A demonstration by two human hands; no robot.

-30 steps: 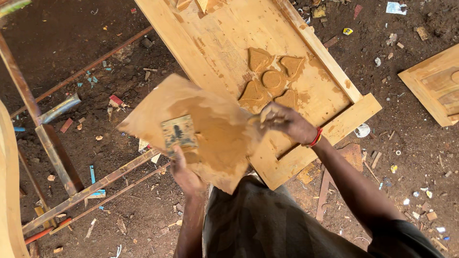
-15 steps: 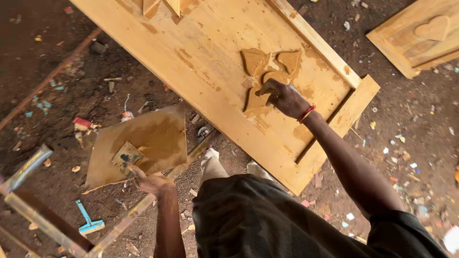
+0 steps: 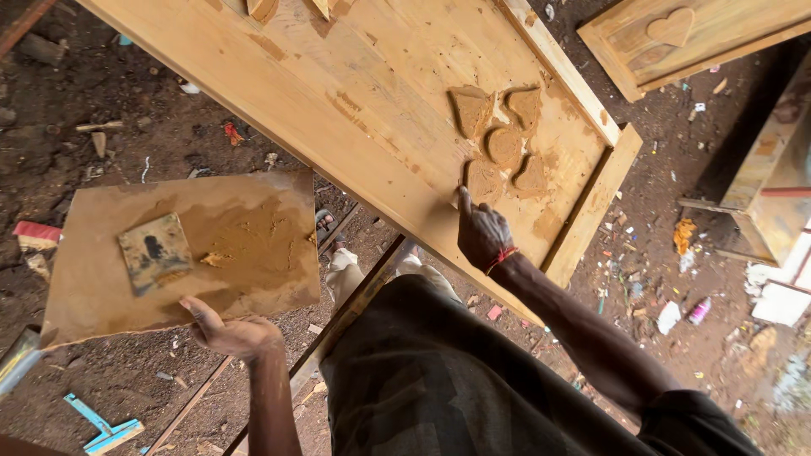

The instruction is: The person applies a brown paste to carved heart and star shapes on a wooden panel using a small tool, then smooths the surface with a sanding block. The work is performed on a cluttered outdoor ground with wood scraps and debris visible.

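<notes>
Right hand (image 3: 483,236) is mostly curled, one finger pressing the wooden door panel (image 3: 355,110) just below the putty-smeared carvings (image 3: 498,139). Left hand (image 3: 228,331) grips the putty board (image 3: 182,253) by its near edge, with open floor underneath.

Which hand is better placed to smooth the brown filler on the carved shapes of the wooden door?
Right. The right hand already touches the wooden door beside the carved shapes; the left hand holds the flat brown board.

A small pink-and-white bottle (image 3: 699,311) and white wrappers (image 3: 669,317) litter the right-hand floor
</notes>
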